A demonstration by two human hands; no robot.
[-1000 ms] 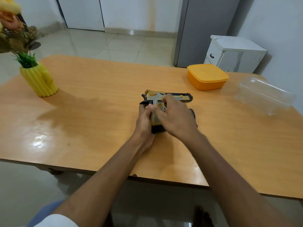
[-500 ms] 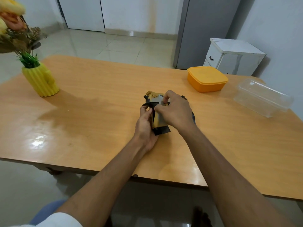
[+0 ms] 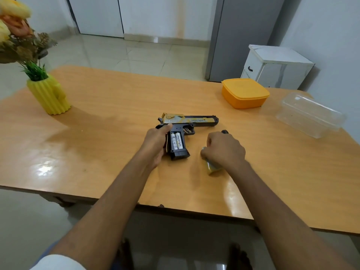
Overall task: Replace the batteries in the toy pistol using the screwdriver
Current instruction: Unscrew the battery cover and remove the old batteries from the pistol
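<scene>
From the head camera, the pistol point(image 3: 187, 124) lies flat on the orange bench point(image 3: 116, 106), barrel pointing right, its slide gold and its frame black. The grip compartment is open, and two white batteries point(image 3: 176, 140) sit side by side in it; the right one reads "Heybright", while the print on the left one is too small to read. A dark line of text runs along the gold slide, also unreadable.

The left hand point(image 3: 155, 143) wraps the back of the grip, thumb on the frame's rear. The right hand point(image 3: 224, 149) rests on the bench just right of the grip, fingers curled around a gold cover point(image 3: 211, 167), blurred. A small black tip point(image 3: 225, 131) pokes out beyond its knuckles; I cannot tell what it is.

Farther off stand a yellow vase point(image 3: 50, 96) of flowers at left, an orange box point(image 3: 244, 93) and a clear box point(image 3: 309, 114) at right.
</scene>
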